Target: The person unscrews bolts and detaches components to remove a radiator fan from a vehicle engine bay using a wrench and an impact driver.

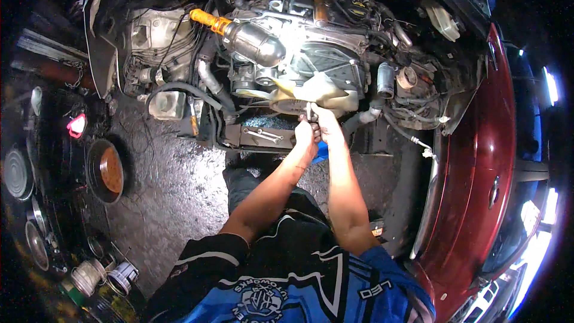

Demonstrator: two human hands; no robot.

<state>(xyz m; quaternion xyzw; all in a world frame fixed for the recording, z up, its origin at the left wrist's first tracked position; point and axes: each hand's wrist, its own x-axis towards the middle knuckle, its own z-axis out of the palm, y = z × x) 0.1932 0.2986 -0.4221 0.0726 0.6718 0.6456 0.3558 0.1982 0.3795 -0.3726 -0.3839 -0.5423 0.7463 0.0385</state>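
Both hands are together at the front of an engine, just below the hub of a pale yellowish cooling fan [323,93]. My left hand [305,133] is closed, its fingers curled beside the right. My right hand [327,122] is closed too, slightly higher and against the fan's lower edge. A small light-coloured piece sticks up between the fingers, but what they grip is mostly hidden. Close to the left hand, metal wrenches [263,136] lie on a crossmember [244,137]. Something blue [321,152] shows beneath my hands. A work lamp [254,43] with an orange handle shines on the fan from above.
A tool with an orange handle [194,124] stands among hoses at left. On the wet floor [173,173] sits a round basin [95,170] with brown content. White containers [89,276] stand lower left. A dark red car panel [469,161] borders the right.
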